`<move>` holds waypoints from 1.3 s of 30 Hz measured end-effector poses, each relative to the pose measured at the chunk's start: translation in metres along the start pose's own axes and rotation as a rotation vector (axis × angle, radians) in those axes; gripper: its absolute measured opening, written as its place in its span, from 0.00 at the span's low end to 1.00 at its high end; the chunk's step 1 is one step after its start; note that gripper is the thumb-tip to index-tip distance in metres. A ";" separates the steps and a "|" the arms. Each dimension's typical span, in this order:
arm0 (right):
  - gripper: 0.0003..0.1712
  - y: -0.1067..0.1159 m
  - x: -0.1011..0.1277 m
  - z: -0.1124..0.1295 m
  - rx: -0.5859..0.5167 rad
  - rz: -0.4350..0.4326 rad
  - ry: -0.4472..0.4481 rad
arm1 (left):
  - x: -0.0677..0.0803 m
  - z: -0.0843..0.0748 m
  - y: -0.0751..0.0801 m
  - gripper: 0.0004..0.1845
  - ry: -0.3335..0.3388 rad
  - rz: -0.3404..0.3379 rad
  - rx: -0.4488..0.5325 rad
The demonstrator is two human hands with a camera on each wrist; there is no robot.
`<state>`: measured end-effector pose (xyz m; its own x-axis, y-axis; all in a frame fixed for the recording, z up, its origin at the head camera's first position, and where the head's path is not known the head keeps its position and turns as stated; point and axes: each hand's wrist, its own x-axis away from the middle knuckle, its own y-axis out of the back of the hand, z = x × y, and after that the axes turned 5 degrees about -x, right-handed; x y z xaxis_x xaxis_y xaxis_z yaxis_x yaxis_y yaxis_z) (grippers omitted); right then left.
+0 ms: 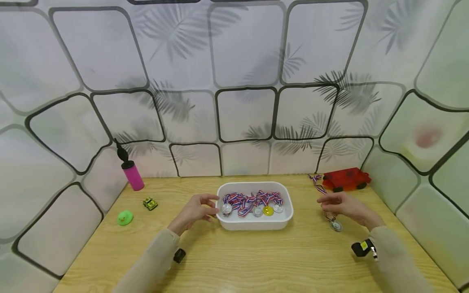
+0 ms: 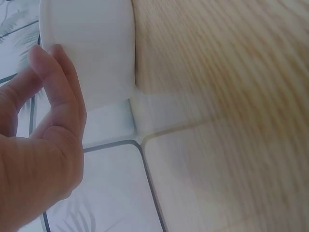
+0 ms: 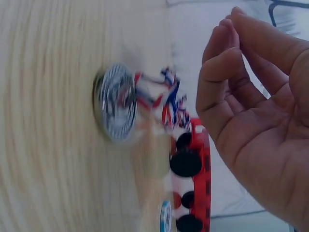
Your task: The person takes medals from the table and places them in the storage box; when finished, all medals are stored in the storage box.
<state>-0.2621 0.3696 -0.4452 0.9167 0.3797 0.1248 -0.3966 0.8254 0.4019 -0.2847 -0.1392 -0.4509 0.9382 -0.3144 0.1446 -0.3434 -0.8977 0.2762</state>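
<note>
A white tub (image 1: pixel 254 225) stands mid-table, holding several medals on red, white and blue ribbons (image 1: pixel 242 201), silver ones and a gold medal (image 1: pixel 268 210). My left hand (image 1: pixel 196 211) is at its left end; in the left wrist view the bent fingers (image 2: pixel 58 82) overlap the tub's outer wall (image 2: pixel 91 53). To the right, my right hand (image 1: pixel 346 207) hovers over the ribbon of a silver medal (image 1: pixel 336 225). The right wrist view shows its thumb and fingers (image 3: pixel 222 67) loosely bent, tips close together with nothing between them, while the medal (image 3: pixel 116 102) lies on the table.
A red toy vehicle (image 1: pixel 346 179) sits at the back right, beside the far end of the medal's ribbon (image 1: pixel 318 184). At left are a pink pump (image 1: pixel 133 177) with a black top, a small yellow-green toy car (image 1: pixel 150 203) and a green rubber duck (image 1: pixel 125 217). Patterned cloth walls (image 1: pixel 245 118) enclose the table.
</note>
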 end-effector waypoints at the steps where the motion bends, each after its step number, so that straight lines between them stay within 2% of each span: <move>1: 0.28 0.002 0.002 -0.001 0.009 0.005 -0.005 | 0.000 0.000 0.000 0.27 -0.001 0.003 0.000; 9: 0.21 0.017 0.015 -0.017 0.078 0.076 -0.015 | 0.000 -0.001 -0.001 0.25 0.009 -0.009 -0.004; 14: 0.20 0.020 0.020 -0.023 0.111 0.081 -0.039 | -0.001 -0.001 -0.001 0.25 0.007 -0.009 -0.008; 18: 0.21 0.019 0.021 -0.025 0.127 0.090 -0.059 | -0.001 -0.002 -0.001 0.24 0.009 -0.007 -0.007; 26: 0.23 0.015 0.019 -0.028 0.134 0.145 -0.030 | 0.000 -0.003 -0.001 0.24 0.017 -0.009 -0.006; 33: 0.25 0.010 0.019 -0.027 0.224 0.130 -0.050 | 0.001 -0.005 -0.001 0.25 0.019 0.003 -0.003; 39: 0.23 0.005 0.017 -0.025 0.245 0.125 -0.013 | 0.001 -0.005 0.001 0.26 0.013 0.009 -0.008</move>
<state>-0.2494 0.3912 -0.4639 0.8624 0.4656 0.1985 -0.4845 0.6459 0.5900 -0.2846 -0.1384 -0.4458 0.9345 -0.3181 0.1596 -0.3520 -0.8923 0.2826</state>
